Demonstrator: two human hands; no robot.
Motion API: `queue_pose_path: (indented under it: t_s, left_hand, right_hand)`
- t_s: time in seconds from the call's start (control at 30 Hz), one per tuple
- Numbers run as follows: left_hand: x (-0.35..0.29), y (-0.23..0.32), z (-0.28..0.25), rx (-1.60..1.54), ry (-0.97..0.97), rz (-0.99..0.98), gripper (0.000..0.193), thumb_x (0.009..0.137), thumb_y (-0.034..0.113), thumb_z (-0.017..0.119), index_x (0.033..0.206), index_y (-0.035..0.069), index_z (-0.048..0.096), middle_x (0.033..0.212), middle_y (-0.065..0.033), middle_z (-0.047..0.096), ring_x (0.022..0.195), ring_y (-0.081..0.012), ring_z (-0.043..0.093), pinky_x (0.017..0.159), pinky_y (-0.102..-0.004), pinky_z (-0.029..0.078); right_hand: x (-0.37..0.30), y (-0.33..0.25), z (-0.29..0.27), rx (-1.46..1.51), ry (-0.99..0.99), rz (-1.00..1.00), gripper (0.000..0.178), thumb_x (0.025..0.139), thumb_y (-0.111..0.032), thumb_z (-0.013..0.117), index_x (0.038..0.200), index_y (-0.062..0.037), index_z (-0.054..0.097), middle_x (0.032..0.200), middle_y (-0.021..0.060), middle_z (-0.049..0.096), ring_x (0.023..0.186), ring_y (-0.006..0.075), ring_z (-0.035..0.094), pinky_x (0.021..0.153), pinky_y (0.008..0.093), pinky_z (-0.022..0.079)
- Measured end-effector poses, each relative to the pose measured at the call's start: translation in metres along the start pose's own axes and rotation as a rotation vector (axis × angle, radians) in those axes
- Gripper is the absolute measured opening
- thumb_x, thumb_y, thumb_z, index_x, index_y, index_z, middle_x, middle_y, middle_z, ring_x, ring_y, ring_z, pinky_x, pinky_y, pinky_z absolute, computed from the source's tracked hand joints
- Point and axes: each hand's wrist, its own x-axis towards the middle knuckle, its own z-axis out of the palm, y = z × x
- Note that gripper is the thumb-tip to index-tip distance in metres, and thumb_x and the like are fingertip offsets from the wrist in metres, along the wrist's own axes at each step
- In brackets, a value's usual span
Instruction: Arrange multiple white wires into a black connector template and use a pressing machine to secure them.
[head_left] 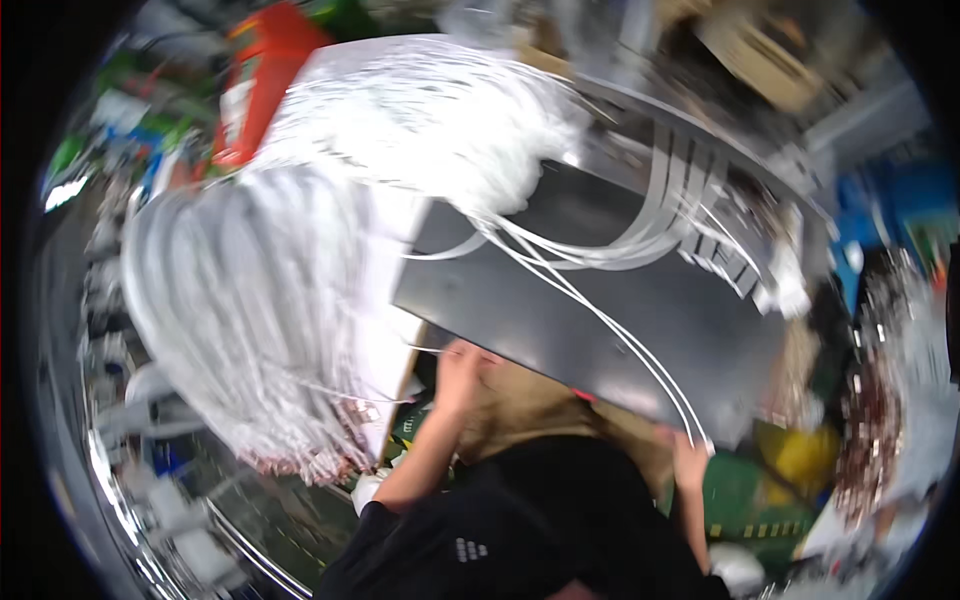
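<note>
White wires [618,328] cross the dark board [510,310], reaching my right hand [688,462].
In the head view, my left hand [461,374] is at the board's near edge, my right by the wires' ends there; blur keeps me from telling whether either's fingers grip. A bundle [245,300] hangs left of the board.

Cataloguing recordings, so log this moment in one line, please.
left hand: by dark table, near edge | right hand: beside white cord tips, grip unclear | left side: big white cord bundle
</note>
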Motion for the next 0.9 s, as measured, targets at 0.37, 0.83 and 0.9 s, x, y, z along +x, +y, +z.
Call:
queue_pose_path:
  t_s: [0.37, 0.83, 0.9]
  left_hand:
    - [-0.001, -0.002, -0.005, -0.089, -0.076, -0.076, 0.027, 0.102, 0.02, 0.054, 0.093, 0.0, 0.069, 0.085, -0.0086, 0.072, 0.078, -0.0147, 0.069, 0.075, -0.0275, 0.055]
    - [-0.071, 0.021, 0.04, 0.441, -0.322, 0.261, 0.023, 0.099, 0.016, 0.059, 0.082, 0.002, 0.068, 0.071, -0.0055, 0.067, 0.071, -0.0191, 0.066, 0.072, -0.0307, 0.052]
    - [-0.064, 0.041, 0.047, 0.589, -0.445, 0.617, 0.017, 0.093, 0.019, 0.066, 0.086, 0.004, 0.068, 0.074, -0.0059, 0.068, 0.075, -0.023, 0.066, 0.074, -0.0326, 0.052]
  right_hand:
    - [0.001, -0.013, -0.005, 0.205, -0.146, 0.029, 0.036, 0.1, -0.015, 0.045, 0.094, 0.0064, 0.072, 0.089, 0.0133, 0.075, 0.08, 0.0207, 0.071, 0.076, 0.0321, 0.057]
    - [0.015, -0.064, -0.132, 0.023, -0.441, -0.051, 0.04, 0.099, -0.031, 0.06, 0.098, 0.0072, 0.073, 0.089, 0.015, 0.075, 0.074, 0.016, 0.07, 0.056, 0.0274, 0.053]
    - [0.009, -0.079, -0.158, 0.307, -0.35, -0.237, 0.043, 0.101, -0.034, 0.057, 0.098, 0.0061, 0.072, 0.089, 0.0158, 0.075, 0.07, 0.0168, 0.069, 0.054, 0.0264, 0.05]
